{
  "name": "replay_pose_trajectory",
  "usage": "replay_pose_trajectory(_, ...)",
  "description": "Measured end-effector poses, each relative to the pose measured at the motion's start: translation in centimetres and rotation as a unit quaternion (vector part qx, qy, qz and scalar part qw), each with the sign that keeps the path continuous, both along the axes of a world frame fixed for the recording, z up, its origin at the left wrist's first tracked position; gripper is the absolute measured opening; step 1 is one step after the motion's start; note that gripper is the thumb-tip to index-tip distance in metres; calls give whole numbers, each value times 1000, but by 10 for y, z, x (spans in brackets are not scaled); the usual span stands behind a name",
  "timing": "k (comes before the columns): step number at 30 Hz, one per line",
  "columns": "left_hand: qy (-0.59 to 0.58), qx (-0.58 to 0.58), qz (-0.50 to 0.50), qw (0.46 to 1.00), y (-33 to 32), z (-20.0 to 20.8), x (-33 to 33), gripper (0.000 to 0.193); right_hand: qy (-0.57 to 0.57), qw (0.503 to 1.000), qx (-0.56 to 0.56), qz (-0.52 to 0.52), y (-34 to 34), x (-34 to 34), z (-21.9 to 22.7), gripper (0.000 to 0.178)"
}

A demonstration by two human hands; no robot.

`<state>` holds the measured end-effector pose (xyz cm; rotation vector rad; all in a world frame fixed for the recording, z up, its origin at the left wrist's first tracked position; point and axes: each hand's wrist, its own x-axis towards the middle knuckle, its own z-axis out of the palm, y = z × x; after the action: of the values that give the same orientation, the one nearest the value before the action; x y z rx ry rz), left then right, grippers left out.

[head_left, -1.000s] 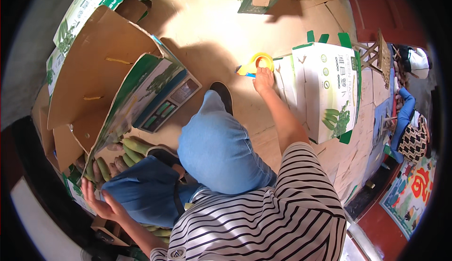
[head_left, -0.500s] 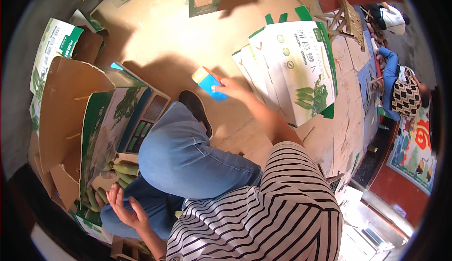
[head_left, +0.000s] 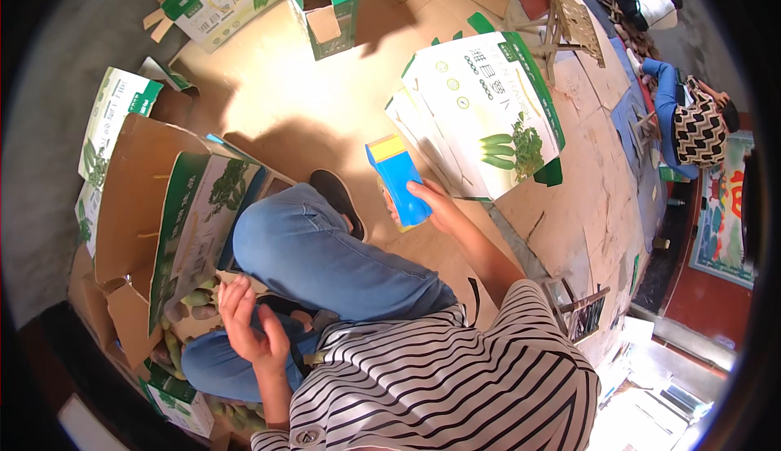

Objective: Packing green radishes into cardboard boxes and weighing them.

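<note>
My right hand [head_left: 439,207] is wrapped round a small blue and yellow box [head_left: 396,170], held tilted above the floor in front of my knee. Its yellow end points up and away from me. Raised beside my lap, my left hand [head_left: 250,329] has its fingers apart and nothing in them. Green radishes [head_left: 199,296] lie in a heap beyond that hand, partly hidden by it and my leg. Close to the heap stands an open green and white carton [head_left: 195,207] with brown flaps.
A flattened white and green carton [head_left: 480,117] lies on the floor at the right. More cartons [head_left: 220,4] stand at the far left and far middle [head_left: 329,20]. A wooden stool [head_left: 569,32] is at the far right, with two people [head_left: 700,126] beyond it.
My right hand has brought the blue and yellow box nearer and to the right, turning it so more of its side shows. My left hand has risen slightly and moved right.
</note>
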<state>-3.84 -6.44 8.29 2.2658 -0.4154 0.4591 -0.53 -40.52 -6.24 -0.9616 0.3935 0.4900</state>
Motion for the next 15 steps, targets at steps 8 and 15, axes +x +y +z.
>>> replay_pose_trajectory(8, -49, 75, -89, 992, -43, 25, 24, 42, -52, 995, -51, -74, 0, 7, 78, 49)
replay_pose_trajectory(15, 22, 133, -101, 986, -85, 24, 76, 41, -139, 986, 2, -89, -34, 55, 107, 50)
